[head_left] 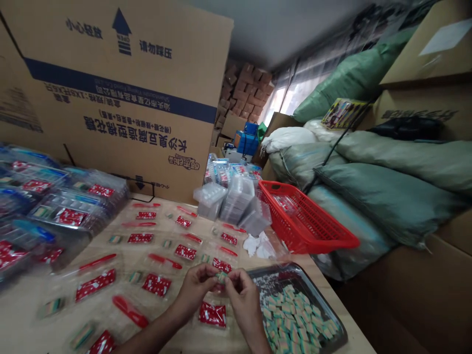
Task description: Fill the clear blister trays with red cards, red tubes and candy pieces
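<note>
Both hands meet over the table with their fingertips pinched around a small striped marshmallow (pixel 221 278), partly covered by the fingers. My left hand (pixel 199 285) grips it from the left, and my right hand (pixel 243 292) from the right. Under and around them lie clear plastic trays, several with a red dotted packet (pixel 157 284), a red plastic utensil (pixel 130 310) and a striped piece (pixel 135 277). Just right of my right hand, a dark tray (pixel 334 307) holds a heap of striped pieces (pixel 295 317) and white powder.
Stacked filled packs (pixel 70 216) stand at the left. A large cardboard box (pixel 147 78) borders the table's back. Nested clear trays (pixel 236 199) and a red basket (pixel 313 221) sit beyond the hands. Big green sacks (pixel 387 196) are piled at the right.
</note>
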### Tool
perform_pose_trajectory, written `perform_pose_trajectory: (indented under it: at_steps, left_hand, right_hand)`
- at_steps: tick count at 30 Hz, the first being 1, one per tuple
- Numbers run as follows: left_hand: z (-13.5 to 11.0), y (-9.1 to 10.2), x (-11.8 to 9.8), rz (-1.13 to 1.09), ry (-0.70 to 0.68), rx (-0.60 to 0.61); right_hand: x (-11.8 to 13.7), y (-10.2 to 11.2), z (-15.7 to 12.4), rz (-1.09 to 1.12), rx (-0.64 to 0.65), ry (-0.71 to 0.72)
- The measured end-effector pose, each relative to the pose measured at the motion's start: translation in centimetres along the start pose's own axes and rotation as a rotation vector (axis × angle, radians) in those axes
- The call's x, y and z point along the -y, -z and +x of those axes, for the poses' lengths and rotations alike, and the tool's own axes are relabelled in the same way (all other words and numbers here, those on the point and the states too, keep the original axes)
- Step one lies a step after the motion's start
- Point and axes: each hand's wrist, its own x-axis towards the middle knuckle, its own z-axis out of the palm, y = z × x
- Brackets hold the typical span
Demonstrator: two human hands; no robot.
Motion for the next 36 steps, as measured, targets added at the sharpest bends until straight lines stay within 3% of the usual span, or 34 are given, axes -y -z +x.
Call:
perform_pose_trajectory:
  at_steps: [3,9,14,19,23,28,32,36]
  left_hand:
    - [0.1,0.3,-0.6,-0.015,0.023,-0.046]
    - [0.0,0.9,-1.0,0.004,0.034,-0.011]
    - [-0.2,1.5,-0.6,-0.002,0.033,0.014]
    - [0.1,2.3,-0.4,-0.013,0.0,0.027]
    - [-0.1,3.3,-0.4,-0.043,-0.006,0.015]
    - [-0.8,5.4,-0.5,-0.149,-0.061,-0.127]
    - [-1.7,8.2,-1.6,-0.16,-0.212,-0.314]
    - [-3.9,13.2,-3.6,0.015,-0.286,-0.405]
  right_hand:
    - [0.7,0.9,0.6,-0.059,0.004,0.025]
    - [1.8,0.8,0.9,-0.171,0.226,0.131]
    - [1.6,-0.2,0.5,-0.198,0.229,0.173]
    - [1.0,-1.4,0.8,-0.105,0.161,0.141]
    - [-0.2,-2.8,1.2,0.074,0.242,0.004]
    - [-1.6,-6.1,1.8,0.194,0.367,-0.149]
    - [0.2,-10.7,1.2,0.128,0.435,0.02]
    - [2.9,-16.2,0.8,0.057,0.513,0.179]
